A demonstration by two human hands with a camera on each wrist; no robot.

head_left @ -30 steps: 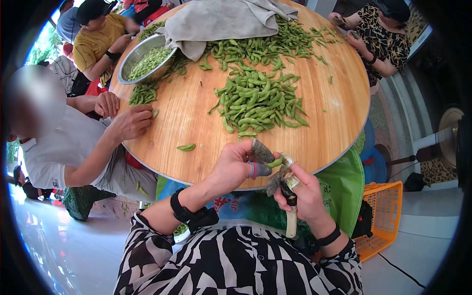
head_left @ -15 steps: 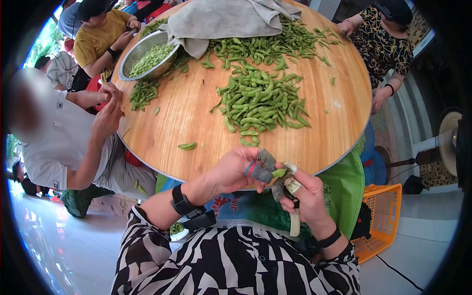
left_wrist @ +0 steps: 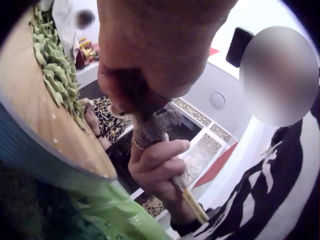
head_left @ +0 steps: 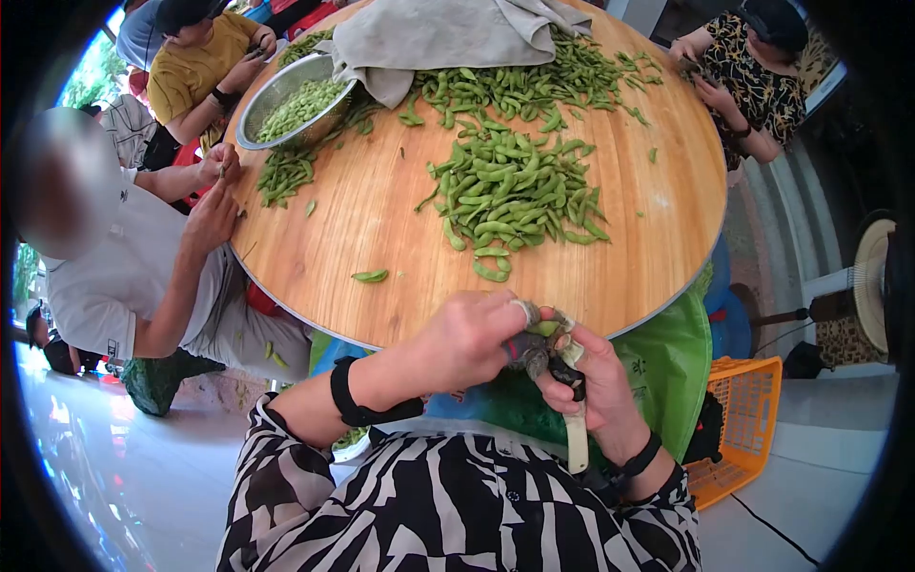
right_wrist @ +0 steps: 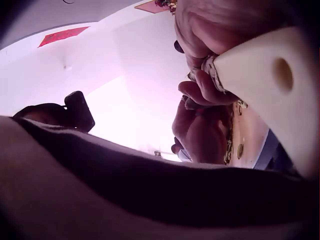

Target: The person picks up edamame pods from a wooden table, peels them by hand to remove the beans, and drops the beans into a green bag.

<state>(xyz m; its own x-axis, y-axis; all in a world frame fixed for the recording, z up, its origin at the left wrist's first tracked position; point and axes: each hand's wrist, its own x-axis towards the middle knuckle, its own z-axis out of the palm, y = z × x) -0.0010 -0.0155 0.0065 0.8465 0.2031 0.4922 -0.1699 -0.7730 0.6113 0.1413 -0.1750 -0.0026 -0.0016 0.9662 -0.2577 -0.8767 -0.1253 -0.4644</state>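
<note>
My left hand, grey covers on its thumb and finger, pinches a green soybean pod just past the table's near edge. Its curled fingers hide part of the pod. Close against it, my right hand grips a tool by its white handle, which points down towards my shirt. Worn wrappings cover some right fingertips. The tool's working end is hidden among the fingers. In the right wrist view the handle shows a hole near its end. A pile of pods lies on the table beyond my hands.
The round wooden table carries a metal colander of shelled beans, more pods and a grey cloth. One loose pod lies left of my hands. Other people sit around. An orange crate stands at right beside a green bag.
My left hand has turned over and closed in against the right hand, its fingers now covering more of the pod. The person at left has drawn both hands back from the pods on the table.
</note>
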